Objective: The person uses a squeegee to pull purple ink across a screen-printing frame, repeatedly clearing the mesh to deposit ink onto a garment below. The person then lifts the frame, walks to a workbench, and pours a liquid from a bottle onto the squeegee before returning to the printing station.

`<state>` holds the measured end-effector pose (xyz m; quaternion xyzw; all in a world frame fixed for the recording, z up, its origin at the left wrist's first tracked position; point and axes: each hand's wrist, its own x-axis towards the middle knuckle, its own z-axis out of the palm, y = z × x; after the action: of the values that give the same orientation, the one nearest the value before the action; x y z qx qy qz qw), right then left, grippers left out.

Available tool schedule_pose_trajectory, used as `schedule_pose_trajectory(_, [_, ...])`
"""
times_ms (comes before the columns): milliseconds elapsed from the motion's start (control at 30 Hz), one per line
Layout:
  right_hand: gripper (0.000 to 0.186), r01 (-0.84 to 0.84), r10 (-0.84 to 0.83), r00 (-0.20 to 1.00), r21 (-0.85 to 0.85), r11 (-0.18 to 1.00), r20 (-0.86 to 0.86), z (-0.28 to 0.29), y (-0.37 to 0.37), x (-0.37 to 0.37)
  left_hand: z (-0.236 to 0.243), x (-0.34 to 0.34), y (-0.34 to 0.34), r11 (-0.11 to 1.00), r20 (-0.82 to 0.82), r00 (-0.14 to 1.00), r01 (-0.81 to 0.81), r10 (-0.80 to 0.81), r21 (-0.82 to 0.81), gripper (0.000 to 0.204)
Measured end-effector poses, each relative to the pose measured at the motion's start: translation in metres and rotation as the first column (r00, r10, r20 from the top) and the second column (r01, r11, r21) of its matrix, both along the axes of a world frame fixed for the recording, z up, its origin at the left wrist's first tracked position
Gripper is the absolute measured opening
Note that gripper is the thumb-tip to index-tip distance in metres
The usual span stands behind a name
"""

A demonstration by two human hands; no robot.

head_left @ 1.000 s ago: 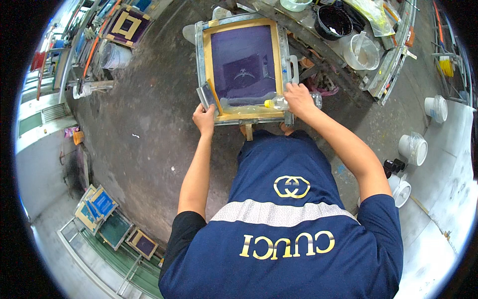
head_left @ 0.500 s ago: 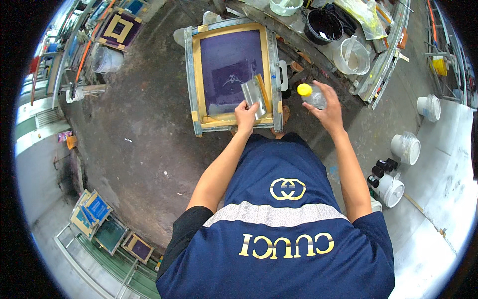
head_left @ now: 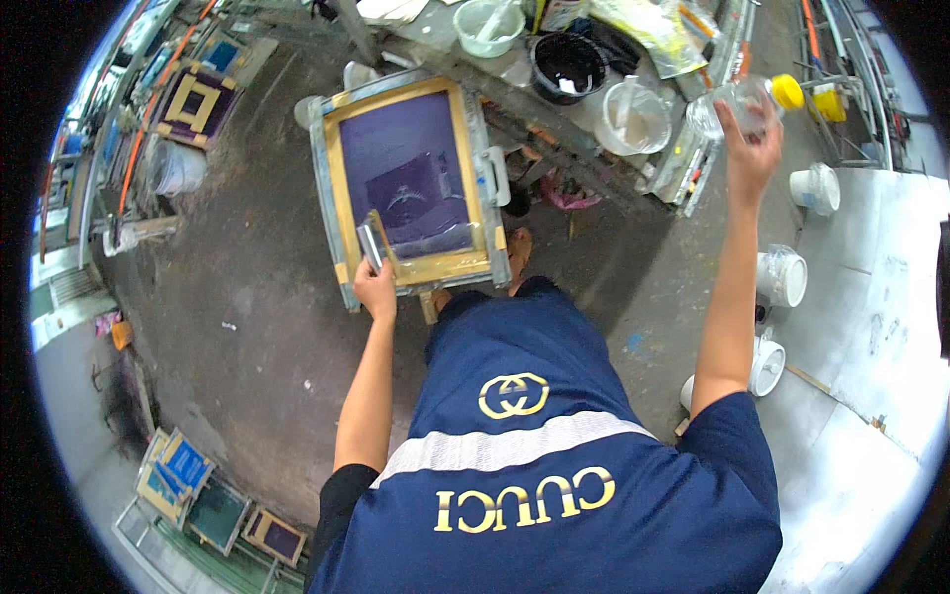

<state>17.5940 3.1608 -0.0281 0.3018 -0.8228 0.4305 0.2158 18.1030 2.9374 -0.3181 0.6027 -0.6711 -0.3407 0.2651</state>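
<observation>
My left hand is closed round a metal-handled squeegee, held upright at the near left edge of a silkscreen frame. The screen has a purple mesh with a pale printed design, bordered by yellowish tape. A wet-looking streak lies along its near end. Out to the far right, my right hand grips a clear plastic bottle with a yellow cap. The bottle lies sideways in the air, cap pointing right, near the end of the bench.
On the cluttered bench stand a black bowl, a clear tub and a pale green bowl. White buckets line the right side. More framed screens lean at the far left and near left.
My right hand has carried the bottle far to the right and away from the screen. My left hand has moved left with the squeegee, now turned on edge. The view has shifted.
</observation>
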Motion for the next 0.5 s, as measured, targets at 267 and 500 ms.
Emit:
schedule_pose_trajectory(267, [0.086,0.058,-0.093,0.959,0.135,0.989,0.269,-0.088,-0.063,-0.146,0.005,-0.094,0.057,0.934,-0.432,0.896,0.235,-0.101,0.269,0.028])
schedule_pose_trajectory(500, [0.086,-0.017,-0.058,0.928,0.199,0.98,0.368,-0.164,-0.061,-0.182,-0.005,-0.006,0.006,0.992,-0.217,0.976,0.002,0.026,0.128,0.025])
